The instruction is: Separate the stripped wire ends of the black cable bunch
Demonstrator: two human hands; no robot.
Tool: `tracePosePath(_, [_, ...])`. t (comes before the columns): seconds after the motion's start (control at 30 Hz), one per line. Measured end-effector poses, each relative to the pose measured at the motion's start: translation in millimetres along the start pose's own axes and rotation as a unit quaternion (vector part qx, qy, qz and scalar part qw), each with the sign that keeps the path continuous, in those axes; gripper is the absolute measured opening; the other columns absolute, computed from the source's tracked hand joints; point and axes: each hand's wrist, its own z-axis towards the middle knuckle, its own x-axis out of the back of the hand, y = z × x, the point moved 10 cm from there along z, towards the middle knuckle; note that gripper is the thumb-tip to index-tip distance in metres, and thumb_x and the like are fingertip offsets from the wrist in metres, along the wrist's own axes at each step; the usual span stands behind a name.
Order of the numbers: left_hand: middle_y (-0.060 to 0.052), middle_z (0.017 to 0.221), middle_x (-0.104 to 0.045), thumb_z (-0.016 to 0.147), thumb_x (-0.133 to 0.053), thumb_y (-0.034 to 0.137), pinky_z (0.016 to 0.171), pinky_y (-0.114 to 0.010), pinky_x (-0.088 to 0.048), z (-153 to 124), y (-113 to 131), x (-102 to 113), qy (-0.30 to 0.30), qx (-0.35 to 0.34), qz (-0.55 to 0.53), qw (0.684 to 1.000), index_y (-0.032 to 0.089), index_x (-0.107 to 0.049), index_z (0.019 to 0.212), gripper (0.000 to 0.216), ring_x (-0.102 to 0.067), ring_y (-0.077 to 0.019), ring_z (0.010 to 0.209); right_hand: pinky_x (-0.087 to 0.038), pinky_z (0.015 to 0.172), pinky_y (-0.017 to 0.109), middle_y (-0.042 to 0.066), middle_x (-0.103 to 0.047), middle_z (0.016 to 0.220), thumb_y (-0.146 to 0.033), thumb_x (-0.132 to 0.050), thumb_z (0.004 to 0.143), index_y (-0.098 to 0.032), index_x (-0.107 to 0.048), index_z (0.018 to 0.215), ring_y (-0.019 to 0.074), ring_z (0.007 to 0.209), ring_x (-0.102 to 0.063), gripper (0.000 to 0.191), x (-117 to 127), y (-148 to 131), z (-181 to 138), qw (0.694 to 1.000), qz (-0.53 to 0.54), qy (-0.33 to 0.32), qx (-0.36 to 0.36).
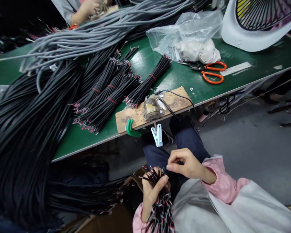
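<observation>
My left hand (151,191) is wrapped round a bundle of thin black cables (161,210) just above my lap. Red and white stripped wire ends stick out past the thumb, and more ends hang below the hand. Right beside the upper wire ends is my right hand (187,164), its thumb and forefinger pinched together. Whatever lies between those fingertips is too small to make out. In front of my hands, a light blue clothes peg (157,135) hangs on a shaft from a tape-wrapped, motor-like block (151,109) on a wooden board (133,116).
A green clamp (131,128) grips the board at the table edge. Tied black cable bundles (106,97), long grey cables (87,38) and orange-handled scissors (212,72) lie on the green table (252,76). A plastic bag (184,32) and white fan (240,40) stand behind; a co-worker's hand (88,8) shows beyond.
</observation>
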Motion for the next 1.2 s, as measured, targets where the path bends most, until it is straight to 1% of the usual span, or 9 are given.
tracePosePath(0.03, [0.006, 0.039, -0.046, 0.069, -0.075, 0.04, 0.034, -0.02, -0.031, 0.6, 2.4, -4.9, -0.023, 0.006, -0.013, 1.0, 0.019, -0.047, 0.056, 0.037, -0.041, -0.008, 0.03, -0.04, 0.05, 0.021, 0.003, -0.06, 0.066, -0.039, -0.069, 0.079, -0.012, -0.07, 0.075, 0.0091, 0.054, -0.049, 0.028, 3.2, -4.8, 2.0, 0.999, -0.035, 0.016, 0.013])
tracePosePath(0.1, [0.006, 0.041, -0.047, 0.068, -0.077, 0.033, 0.035, -0.02, -0.032, 2.5, 7.8, -8.9, -0.049, 0.009, -0.014, 0.999, 0.018, -0.049, 0.056, 0.034, -0.043, -0.0081, 0.032, -0.04, 0.054, 0.023, 0.003, -0.062, 0.069, -0.036, -0.07, 0.079, -0.012, -0.071, 0.078, 0.0104, 0.059, -0.05, 0.024, -0.3, -13.5, 5.2, 0.996, -0.077, -0.001, 0.04])
tracePosePath(0.2, [0.005, 0.046, -0.049, 0.07, -0.077, 0.029, 0.041, -0.022, -0.037, 6.3, 16.3, -5.5, -0.055, -0.004, 0.045, 0.997, 0.016, -0.052, 0.054, 0.032, -0.046, -0.009, 0.038, -0.04, 0.056, 0.024, 0.004, -0.062, 0.069, -0.032, -0.063, 0.084, -0.012, -0.069, 0.075, 0.0117, 0.06, -0.051, 0.023, -5.0, -21.4, 6.8, 0.994, -0.09, -0.016, 0.066])
tracePosePath(0.4, [0.003, 0.051, -0.055, 0.071, -0.075, 0.024, 0.05, -0.022, -0.039, 10.5, 30.9, -4.7, -0.053, -0.047, 0.128, 0.989, 0.015, -0.058, 0.059, 0.023, -0.049, -0.0106, 0.047, -0.035, 0.053, 0.024, 0.001, -0.054, 0.062, -0.032, -0.061, 0.087, -0.013, -0.065, 0.07, 0.0109, 0.056, -0.045, 0.026, -1.9, -25.1, 3.6, 0.989, -0.116, 0.023, 0.084])
tracePosePath(0.57, [0.004, 0.056, -0.054, 0.066, -0.078, 0.024, 0.05, -0.021, -0.041, 8.4, 37.2, -8.5, -0.013, -0.066, 0.065, 0.996, 0.015, -0.063, 0.063, 0.018, -0.049, -0.0098, 0.049, -0.032, 0.052, 0.024, 0.0, -0.05, 0.063, -0.032, -0.061, 0.087, -0.014, -0.064, 0.069, 0.0106, 0.056, -0.041, 0.026, 7.5, -28.6, 1.2, 0.988, -0.106, 0.076, 0.087])
tracePosePath(0.8, [0.003, 0.062, -0.054, 0.068, -0.078, 0.031, 0.048, -0.022, -0.044, 5.1, 17.0, 6.0, 0.045, -0.035, -0.004, 0.998, 0.016, -0.06, 0.065, 0.023, -0.055, -0.0103, 0.047, -0.031, 0.05, 0.024, 0.0, -0.051, 0.061, -0.033, -0.064, 0.084, -0.013, -0.063, 0.067, 0.0096, 0.055, -0.042, 0.026, 6.0, -15.8, 10.3, 0.995, -0.023, 0.082, 0.053])
tracePosePath(1.0, [0.003, 0.054, -0.051, 0.072, -0.075, 0.038, 0.051, -0.02, -0.041, 8.0, 28.9, -6.2, 0.04, -0.06, 0.027, 0.997, 0.016, -0.058, 0.06, 0.03, -0.048, -0.009, 0.049, -0.031, 0.05, 0.024, 0.0, -0.05, 0.062, -0.033, -0.057, 0.088, -0.015, -0.057, 0.066, 0.0101, 0.054, -0.041, 0.028, 7.6, -15.7, 5.8, 0.984, -0.059, 0.145, 0.084])
tracePosePath(1.1, [0.004, 0.058, -0.047, 0.073, -0.075, 0.034, 0.051, -0.019, -0.039, 9.3, 35.5, -11.7, 0.031, -0.082, 0.019, 0.996, 0.016, -0.053, 0.06, 0.031, -0.043, -0.0087, 0.052, -0.032, 0.051, 0.024, 0.0, -0.048, 0.064, -0.031, -0.05, 0.091, -0.017, -0.052, 0.067, 0.011, 0.055, -0.041, 0.029, 4.9, -16.6, 2.0, 0.974, -0.088, 0.176, 0.108])
tracePosePath(1.2, [0.005, 0.058, -0.042, 0.074, -0.075, 0.029, 0.053, -0.019, -0.04, 11.3, 34.8, -15.7, -0.006, -0.099, 0.012, 0.995, 0.017, -0.049, 0.06, 0.032, -0.043, -0.0092, 0.054, -0.034, 0.054, 0.025, 0.001, -0.048, 0.064, -0.028, -0.048, 0.092, -0.017, -0.05, 0.067, 0.0124, 0.059, -0.043, 0.027, 1.4, -19.5, -1.2, 0.964, -0.104, 0.199, 0.142])
